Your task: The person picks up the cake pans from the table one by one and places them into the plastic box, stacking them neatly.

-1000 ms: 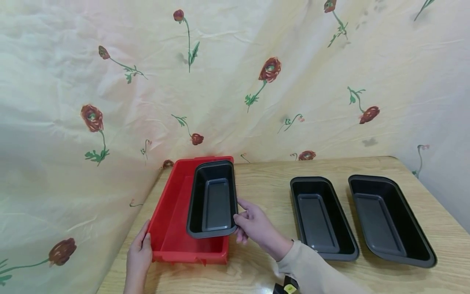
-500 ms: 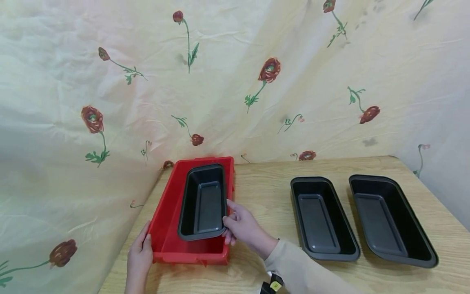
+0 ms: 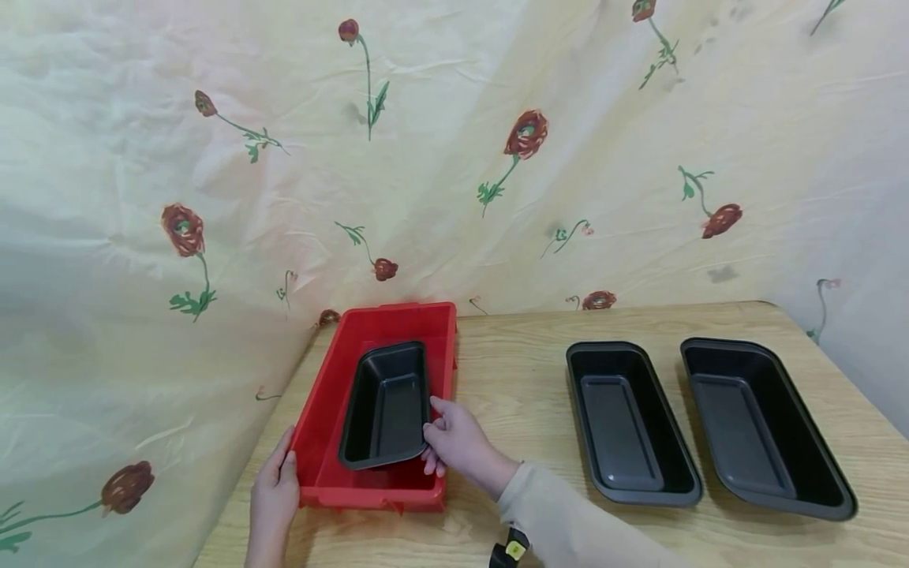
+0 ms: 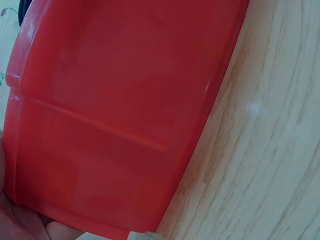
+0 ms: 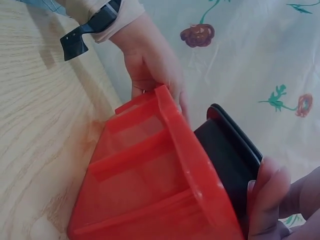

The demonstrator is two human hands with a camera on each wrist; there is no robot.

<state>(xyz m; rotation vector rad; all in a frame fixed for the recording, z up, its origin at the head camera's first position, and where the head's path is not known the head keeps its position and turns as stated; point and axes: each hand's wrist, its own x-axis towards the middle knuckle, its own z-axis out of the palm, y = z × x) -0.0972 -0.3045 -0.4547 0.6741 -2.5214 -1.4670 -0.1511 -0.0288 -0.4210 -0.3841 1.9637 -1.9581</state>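
Looks like smooth plastic w/ slight gloss for tray [image 3: 383, 498]; prob. coated metal, satin, for pans [image 3: 387, 418]; smooth wood grain, low sheen, for worktop [image 3: 511, 379]; matt cloth for sleeve [image 3: 568, 517]; can't tell cloth vs. plastic for creased backdrop [image 3: 426, 189].

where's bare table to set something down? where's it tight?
Free: tabletop between red tray and middle pan, beyond the right hand. Crowded: nearer, where the sleeve crosses; the tray, with the left pan over it; the slim gap between middle pan and right pan.

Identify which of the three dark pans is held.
The leftmost pan, at the red tray: the right hand grips its edge. The other two pans sit on the table, unheld.
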